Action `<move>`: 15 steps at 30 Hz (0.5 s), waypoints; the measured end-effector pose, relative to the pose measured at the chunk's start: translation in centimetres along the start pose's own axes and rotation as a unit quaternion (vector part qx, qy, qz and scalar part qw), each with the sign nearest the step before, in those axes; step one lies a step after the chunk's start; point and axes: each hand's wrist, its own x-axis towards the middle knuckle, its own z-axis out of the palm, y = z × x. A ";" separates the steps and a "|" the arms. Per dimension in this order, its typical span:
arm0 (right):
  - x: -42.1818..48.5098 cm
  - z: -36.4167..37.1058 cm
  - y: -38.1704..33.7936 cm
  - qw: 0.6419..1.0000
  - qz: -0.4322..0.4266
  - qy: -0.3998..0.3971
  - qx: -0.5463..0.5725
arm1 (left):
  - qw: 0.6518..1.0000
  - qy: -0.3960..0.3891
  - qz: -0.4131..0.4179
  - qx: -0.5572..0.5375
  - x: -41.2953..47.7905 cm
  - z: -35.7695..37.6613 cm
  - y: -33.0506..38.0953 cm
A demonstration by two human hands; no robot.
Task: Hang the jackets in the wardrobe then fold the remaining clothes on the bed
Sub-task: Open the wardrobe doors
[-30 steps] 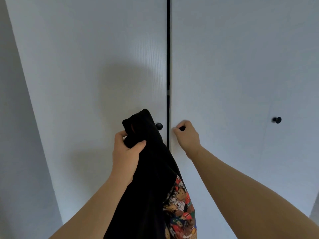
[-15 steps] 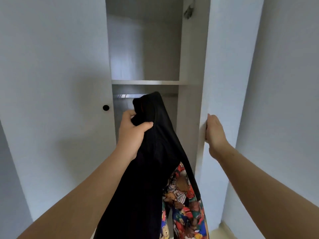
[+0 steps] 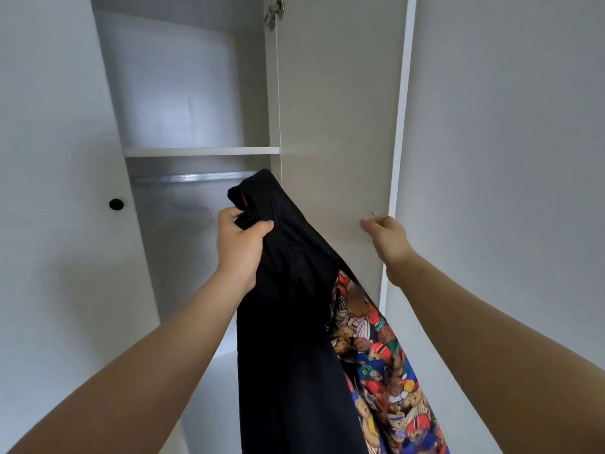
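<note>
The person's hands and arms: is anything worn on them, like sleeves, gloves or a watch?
Nothing shows. The left hand and right hand are bare, with no glove, ring or watch visible. The left forearm and right forearm are uncovered to the picture's edge; no sleeve appears.

No text, label, brand, number or sign can be read anywhere in the view. The printed lining (image 3: 376, 355) of the black jacket (image 3: 294, 322) is covered with cartoon bears (helmets and striped shirts are seen on them), but no lettering can be made out on it. Any small marks in the pattern are too blurred to be told.
</note>
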 end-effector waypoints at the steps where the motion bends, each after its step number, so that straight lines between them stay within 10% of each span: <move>1: -0.4 0.3 -0.1 1.000 -0.006 0.006 -0.006 | 1.000 -0.001 0.002 -0.004 0.0 0.3 0.0; 4: -1.9 1.2 0.0 0.998 -0.064 -0.012 0.012 | 1.000 -0.007 0.009 -0.002 0.0 0.9 -0.4; 9: -3.1 5.5 0.9 0.932 -0.054 -0.356 0.033 | 0.998 -0.052 0.029 -0.020 1.6 0.3 -0.8; 15: 0.0 12.3 2.6 0.945 -0.039 -0.322 0.029 | 0.985 -0.161 0.041 0.051 6.2 -3.1 -2.3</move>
